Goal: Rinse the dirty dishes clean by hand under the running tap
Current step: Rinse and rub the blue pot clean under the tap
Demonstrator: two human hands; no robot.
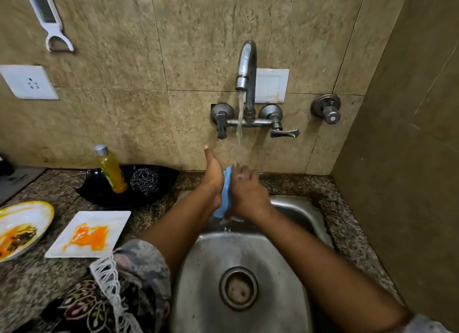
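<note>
Fingers (244, 175) of both hands clasped around a blue dish (226, 191), upright under the tap (246, 67) stream.

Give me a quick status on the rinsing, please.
Both hands, left and right, clasp blue dish under running tap. Square plate, round plate wait dirty. Sink unobstructed.

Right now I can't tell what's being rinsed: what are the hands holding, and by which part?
A blue dish, on edge under the stream, pressed between left hand and right hand by its two faces.
</note>
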